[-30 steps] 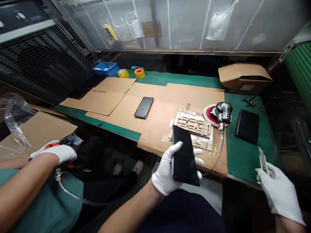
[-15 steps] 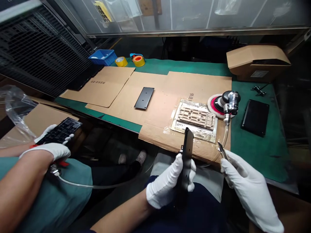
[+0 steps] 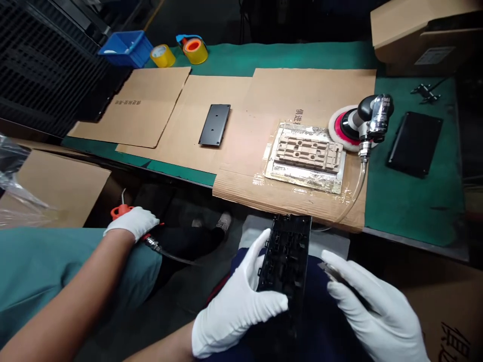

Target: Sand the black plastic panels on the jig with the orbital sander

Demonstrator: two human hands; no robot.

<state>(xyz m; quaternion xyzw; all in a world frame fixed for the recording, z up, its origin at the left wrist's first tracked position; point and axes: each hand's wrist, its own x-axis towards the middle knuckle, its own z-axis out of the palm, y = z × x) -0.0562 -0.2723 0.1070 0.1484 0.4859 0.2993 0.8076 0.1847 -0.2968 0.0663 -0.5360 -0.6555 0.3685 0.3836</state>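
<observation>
My left hand (image 3: 237, 301), in a white glove, is closed around the left edge of a black plastic cover (image 3: 289, 251). The cover is tilted above my lap, its ribbed, clipped inner side facing me. To its right, my gloved right hand (image 3: 377, 301) pinches a slim metal tool (image 3: 329, 271), apparently a knife; its tip points at the cover and sits a little apart from it. Most of that tool is hidden by my fingers. Beyond, a beige slotted fixture (image 3: 309, 153) sits on a taped metal plate (image 3: 277, 173) at the bench's front.
A polisher (image 3: 372, 120) with a hose rests beside the fixture. Black covers lie on the cardboard (image 3: 215, 125) and the green mat (image 3: 415, 146). A co-worker's gloved hand (image 3: 136, 221) grips a red air gun (image 3: 118, 211) at left. Tape rolls, a blue bin (image 3: 126, 50) and a carton (image 3: 426, 45) stand behind.
My left hand has turned the cover from edge-on to show its ribbed inside. My right hand has come lower and closer to it. The co-worker's hand has risen with the air gun, their cover out of sight.
</observation>
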